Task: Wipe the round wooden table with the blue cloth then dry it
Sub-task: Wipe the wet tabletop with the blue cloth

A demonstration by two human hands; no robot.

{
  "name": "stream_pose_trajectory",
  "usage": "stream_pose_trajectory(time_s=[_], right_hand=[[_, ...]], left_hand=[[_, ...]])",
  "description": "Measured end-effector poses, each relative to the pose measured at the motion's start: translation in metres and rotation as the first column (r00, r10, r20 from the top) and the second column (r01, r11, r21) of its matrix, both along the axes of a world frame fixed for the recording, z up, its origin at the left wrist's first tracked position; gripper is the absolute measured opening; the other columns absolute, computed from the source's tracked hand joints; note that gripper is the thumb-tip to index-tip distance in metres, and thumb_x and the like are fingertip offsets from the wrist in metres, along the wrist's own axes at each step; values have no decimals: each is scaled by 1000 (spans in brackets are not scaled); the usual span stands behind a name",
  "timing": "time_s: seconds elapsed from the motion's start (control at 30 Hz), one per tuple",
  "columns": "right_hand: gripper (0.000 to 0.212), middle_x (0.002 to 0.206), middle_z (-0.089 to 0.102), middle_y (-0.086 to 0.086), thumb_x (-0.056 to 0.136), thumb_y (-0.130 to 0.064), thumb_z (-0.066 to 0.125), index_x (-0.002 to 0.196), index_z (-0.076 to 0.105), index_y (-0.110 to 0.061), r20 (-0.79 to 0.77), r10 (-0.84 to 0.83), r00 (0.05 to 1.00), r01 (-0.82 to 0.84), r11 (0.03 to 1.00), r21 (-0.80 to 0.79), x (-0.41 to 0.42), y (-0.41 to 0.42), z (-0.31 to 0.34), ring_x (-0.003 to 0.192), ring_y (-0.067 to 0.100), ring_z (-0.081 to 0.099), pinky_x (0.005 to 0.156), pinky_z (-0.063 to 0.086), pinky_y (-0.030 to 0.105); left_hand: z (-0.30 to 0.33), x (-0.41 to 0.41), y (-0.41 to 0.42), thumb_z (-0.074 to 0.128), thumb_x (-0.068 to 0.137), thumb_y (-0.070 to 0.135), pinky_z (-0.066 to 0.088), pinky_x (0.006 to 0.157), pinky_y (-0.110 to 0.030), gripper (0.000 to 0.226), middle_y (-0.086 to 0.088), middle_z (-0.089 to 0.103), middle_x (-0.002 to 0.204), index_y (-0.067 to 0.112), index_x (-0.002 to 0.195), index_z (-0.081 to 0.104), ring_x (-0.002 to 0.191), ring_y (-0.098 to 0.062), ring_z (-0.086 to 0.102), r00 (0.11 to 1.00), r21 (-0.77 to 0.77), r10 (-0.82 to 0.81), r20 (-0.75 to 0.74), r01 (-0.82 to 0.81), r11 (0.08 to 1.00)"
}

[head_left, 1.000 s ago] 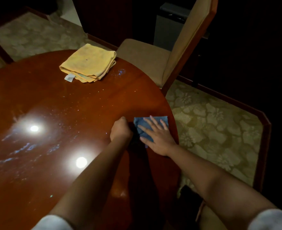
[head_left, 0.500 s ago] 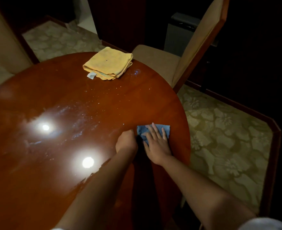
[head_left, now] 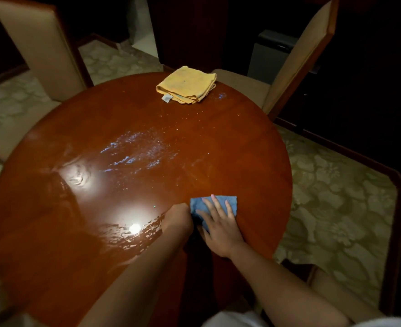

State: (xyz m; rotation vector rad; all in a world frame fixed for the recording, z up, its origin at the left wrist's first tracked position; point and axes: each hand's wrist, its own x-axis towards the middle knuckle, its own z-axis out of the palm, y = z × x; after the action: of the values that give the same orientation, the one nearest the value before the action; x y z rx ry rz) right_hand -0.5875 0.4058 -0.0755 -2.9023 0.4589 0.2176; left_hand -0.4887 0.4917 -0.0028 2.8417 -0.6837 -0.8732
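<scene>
Two hands, right hand [head_left: 220, 228] flat on blue cloth [head_left: 218, 204], long axis left-right

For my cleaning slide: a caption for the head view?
Right hand presses blue cloth flat on round wooden table; yellow cloth waits folded.

1. Pale floral-patterned carpet [head_left: 331, 208] with a dark wooden border covers the floor of the dim room.
2. Beige upholstered chairs stand at eleven o'clock [head_left: 41, 46] and one o'clock [head_left: 296, 60].
3. Dark furniture lines the back wall.

Blue cloth [head_left: 220, 204] partly under right hand [head_left: 220, 228]
</scene>
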Motion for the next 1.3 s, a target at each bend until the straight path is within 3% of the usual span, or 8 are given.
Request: stream_pose_trajectory(time_s=[0.2,0.37,0.53,0.67,0.77,0.97,1.1,1.3], right_hand=[[59,156,29,4,88,-48,18,133,49,-25,-29,29,999,-27,998,55,-2,-3,7,147,26,12,115,-2,48],[48,143,48,2,88,-48,30,113,65,-26,-73,-5,997,6,1000,9,17,-17,0,139,23,28,112,14,46],[47,162,3,0,102,-39,30,145,36,-21,-13,158,987,-158,987,24,54,-66,7,147,18,-11,114,-16,42],[44,161,5,-3,103,-34,35,145,36,-24,22,263,965,-264,961,84,87,-111,11,147,16,-9,115,-14,41],[45,161,5,-5,103,-37,33,148,32,-30,26,292,956,-293,952,92,112,-140,9,147,13,-9,114,-15,38],[51,161,-7,-5,103,-37,29,152,16,-33,-35,204,978,-204,979,5,146,-176,6,146,15,-14,115,-13,40],[56,160,-17,-4,103,-44,23,153,2,-32,-96,127,987,-131,991,-34,147,-180,9,145,16,-20,115,-14,41],[57,160,-17,-4,102,-48,20,153,2,-32,-92,-23,996,22,1000,-8,106,-168,7,145,15,-21,115,-14,41]], left_hand=[[-1,5,-1,47,90,1,50,81,-34,18,-16,65,107,0,101,61,100,-31,63,999,-14,-50,-2,50,999],[-1,25,-21,44,89,-1,49,79,-37,22,-18,64,108,1,103,61,100,-34,61,999,-30,-21,31,22,999],[0,49,-57,42,92,3,48,73,-34,19,-15,64,102,2,99,60,93,-31,62,997,-70,64,35,-61,996],[0,73,-87,42,91,1,41,65,-31,18,-14,63,91,8,82,56,73,-26,52,990,-108,134,35,-130,986],[-2,89,-108,45,89,0,39,63,-31,18,-13,60,85,7,84,60,70,-24,49,981,-142,183,67,-172,975],[-13,110,-147,49,93,4,50,66,-32,15,-10,66,88,6,93,63,71,-22,56,971,-267,208,120,-170,949],[-18,112,-153,49,94,6,54,71,-37,15,-13,66,95,6,105,59,81,-28,63,980,-286,110,167,-58,956],[-17,90,-145,51,93,9,56,73,-37,17,-10,67,103,9,109,56,83,-25,65,997,-287,-20,75,40,957]])
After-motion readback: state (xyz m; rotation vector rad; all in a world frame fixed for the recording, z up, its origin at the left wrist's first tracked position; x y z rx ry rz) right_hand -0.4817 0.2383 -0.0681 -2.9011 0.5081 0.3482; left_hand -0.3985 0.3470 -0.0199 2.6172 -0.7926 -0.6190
